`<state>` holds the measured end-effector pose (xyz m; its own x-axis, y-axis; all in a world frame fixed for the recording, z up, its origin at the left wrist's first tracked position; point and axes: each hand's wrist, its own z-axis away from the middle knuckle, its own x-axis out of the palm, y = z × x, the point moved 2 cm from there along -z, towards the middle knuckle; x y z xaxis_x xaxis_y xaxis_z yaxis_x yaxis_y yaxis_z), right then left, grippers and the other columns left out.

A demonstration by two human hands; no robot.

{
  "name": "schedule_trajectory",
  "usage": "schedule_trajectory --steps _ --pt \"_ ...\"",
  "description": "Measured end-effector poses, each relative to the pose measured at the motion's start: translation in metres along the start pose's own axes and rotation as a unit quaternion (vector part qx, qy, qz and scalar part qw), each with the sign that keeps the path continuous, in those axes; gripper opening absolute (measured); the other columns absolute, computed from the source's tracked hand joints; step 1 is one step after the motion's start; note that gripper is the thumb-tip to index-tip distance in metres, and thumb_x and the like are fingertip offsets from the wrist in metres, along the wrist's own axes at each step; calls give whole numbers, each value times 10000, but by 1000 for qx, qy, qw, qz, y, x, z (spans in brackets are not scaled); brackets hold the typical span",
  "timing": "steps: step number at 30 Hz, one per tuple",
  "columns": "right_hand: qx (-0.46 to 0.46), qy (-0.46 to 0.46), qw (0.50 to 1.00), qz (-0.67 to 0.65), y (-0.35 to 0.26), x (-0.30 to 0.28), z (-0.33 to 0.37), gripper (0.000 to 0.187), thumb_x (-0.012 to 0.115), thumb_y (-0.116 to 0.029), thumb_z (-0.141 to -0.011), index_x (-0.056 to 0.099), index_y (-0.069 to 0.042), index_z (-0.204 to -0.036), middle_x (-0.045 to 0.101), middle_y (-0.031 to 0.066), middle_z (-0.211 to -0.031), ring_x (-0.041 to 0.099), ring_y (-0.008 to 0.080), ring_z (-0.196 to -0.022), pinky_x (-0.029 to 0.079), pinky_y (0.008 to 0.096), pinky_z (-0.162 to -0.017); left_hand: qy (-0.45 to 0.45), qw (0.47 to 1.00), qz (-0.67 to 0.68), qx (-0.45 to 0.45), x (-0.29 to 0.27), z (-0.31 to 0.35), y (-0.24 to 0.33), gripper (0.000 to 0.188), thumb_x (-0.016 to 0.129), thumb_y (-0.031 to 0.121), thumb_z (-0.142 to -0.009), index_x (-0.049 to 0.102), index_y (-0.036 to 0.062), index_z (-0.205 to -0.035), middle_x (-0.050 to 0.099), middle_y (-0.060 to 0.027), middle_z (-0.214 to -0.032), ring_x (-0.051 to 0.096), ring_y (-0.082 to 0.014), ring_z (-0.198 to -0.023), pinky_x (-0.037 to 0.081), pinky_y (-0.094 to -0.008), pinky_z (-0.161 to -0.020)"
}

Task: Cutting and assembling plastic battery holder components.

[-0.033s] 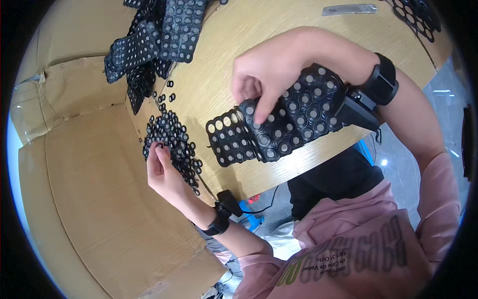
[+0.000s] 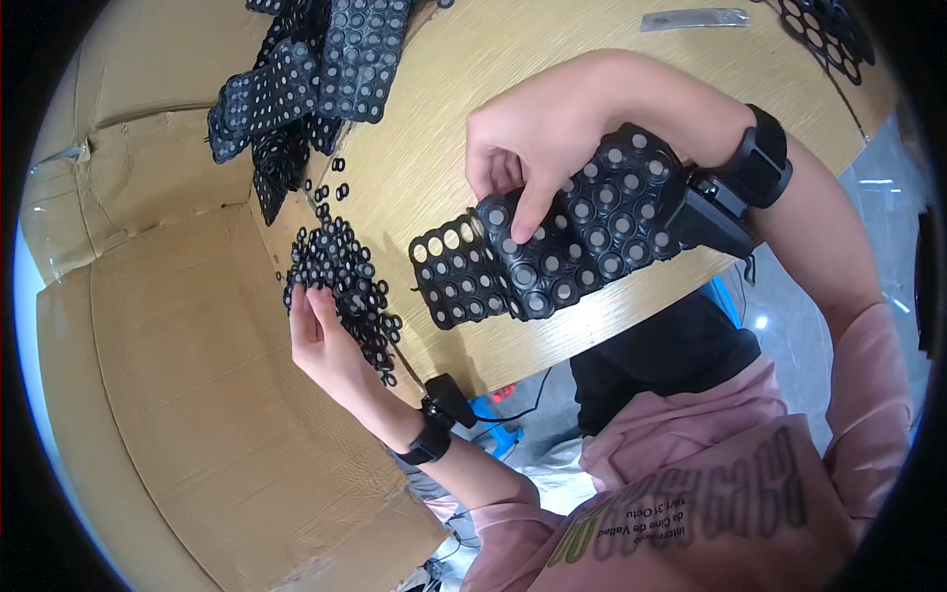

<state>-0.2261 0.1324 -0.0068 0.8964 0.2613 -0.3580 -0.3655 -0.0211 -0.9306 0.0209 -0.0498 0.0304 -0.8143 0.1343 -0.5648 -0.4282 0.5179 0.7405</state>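
My right hand (image 2: 541, 148) grips a black moulded rubber sheet (image 2: 612, 222) with rows of round grey-centred pieces. The thumb presses on its top face; the other fingers curl at its far edge, partly hidden. The sheet is folded or overlaps another layer, and the left end (image 2: 459, 286) shows a row of empty holes. At the table's left edge, my left hand (image 2: 330, 340) hovers by a pile of small black rings (image 2: 340, 266). Its thumb and forefinger are slightly apart, with nothing visible between them.
A large cardboard box (image 2: 197, 365) stands open against the table's left edge. More black sheets (image 2: 296, 89) are heaped at the far left. On the wooden table (image 2: 424, 128), a flat silver strip (image 2: 695, 20) and a holed black sheet (image 2: 824, 35) lie at the far right.
A small dark ring at my left fingertips no longer shows there, and those fingers have parted slightly. My right hand and the sheet have shifted a touch to the right.
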Motion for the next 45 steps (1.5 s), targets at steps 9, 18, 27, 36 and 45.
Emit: schedule_trajectory --steps 9,18,27,36,45 --pt "-36 -15 999 33 4 -5 -3 204 768 -138 -781 670 41 -788 669 57 -684 596 88 -607 457 241 -551 -170 984 -9 57 36 52 59 260 610 108 -931 619 -45 -1140 677 -113 -1005 628 -119 -848 501 -249 -772" --pt "-108 46 993 15 2 10 -11 222 788 -159 -754 661 21 -724 645 42 -623 557 73 -550 407 244 -497 -294 952 69 -45 71 86 75 242 658 102 -908 640 -72 -1075 685 -80 -886 632 -97 -812 498 -221 -755" --pt "-122 31 992 -10 -1 17 -14 173 776 -147 -760 707 6 -800 686 65 -688 621 109 -614 486 264 -571 -344 913 190 -104 71 77 42 190 626 28 -912 645 -51 -1085 685 -75 -914 628 -101 -821 493 -216 -747" --pt "-56 11 998 -33 6 1 -4 200 760 -168 -798 674 13 -808 676 70 -707 593 94 -603 457 236 -545 -307 924 202 -101 61 62 30 143 582 41 -938 648 -42 -1034 693 -93 -889 615 -103 -765 493 -216 -721" --pt "-30 -50 998 -5 6 -7 -3 192 743 -109 -814 625 28 -879 669 47 -756 615 83 -704 472 223 -561 -46 998 40 -26 -14 -7 -9 411 566 44 -941 471 -75 -1322 519 -237 -1311 583 -243 -1123 461 -319 -965"
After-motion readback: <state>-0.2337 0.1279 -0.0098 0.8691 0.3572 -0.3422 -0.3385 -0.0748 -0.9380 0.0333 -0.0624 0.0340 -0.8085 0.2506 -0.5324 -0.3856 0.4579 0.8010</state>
